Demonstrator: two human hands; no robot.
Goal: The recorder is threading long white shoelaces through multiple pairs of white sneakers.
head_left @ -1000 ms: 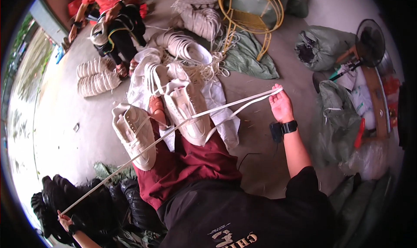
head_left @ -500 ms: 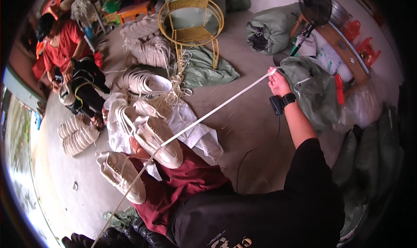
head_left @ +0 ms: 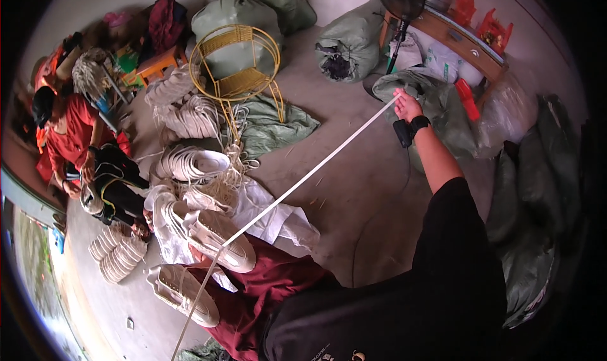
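My right hand is stretched out to the upper right, pinching the end of a long white strap. A black watch sits on that wrist. The strap runs taut, slanting down to the lower left, over a white shoe that rests on my maroon-trousered lap, and leaves the picture at the bottom edge. A second white shoe lies on the floor beside my leg. My left hand is out of the picture.
A yellow wire stool stands over a green cloth, with stacks of white soles to its left. Green sacks, a standing fan and a wooden bench line the right. A person in red sits at left.
My right hand has drawn the strap farther out to the right and up. The view has swung right, and my left hand at the strap's lower end has dropped out of sight.
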